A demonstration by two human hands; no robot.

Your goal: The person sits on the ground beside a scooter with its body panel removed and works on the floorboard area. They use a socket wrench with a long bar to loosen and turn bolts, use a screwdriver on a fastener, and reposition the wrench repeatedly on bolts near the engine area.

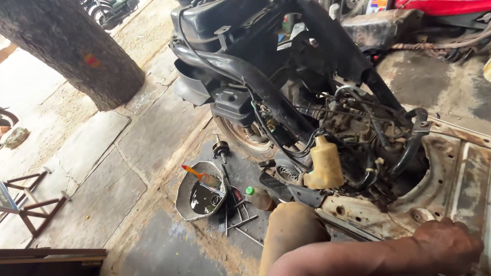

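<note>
My left hand [446, 246] lies knuckles-up on a rusty metal floor panel [460, 179] at the bottom right, forearm reaching across from the bottom centre. Its fingers curl downward, and whatever is under the palm is hidden. My right hand is out of sight. Just ahead stands a stripped black scooter frame [266, 87] with its engine [358, 133] exposed, along with hoses and a yellowish plastic fluid bottle [325, 163]. My knee [291, 230], in tan cloth, is beside the forearm.
A dented metal pan of dark oil [200, 197] holds an orange-handled brush [197, 174]. Loose rods and tools [240, 225] and a green-capped bottle [258, 198] lie by it. At the upper left is a tree trunk [71, 46]. Wooden stands [30, 204] sit on the left.
</note>
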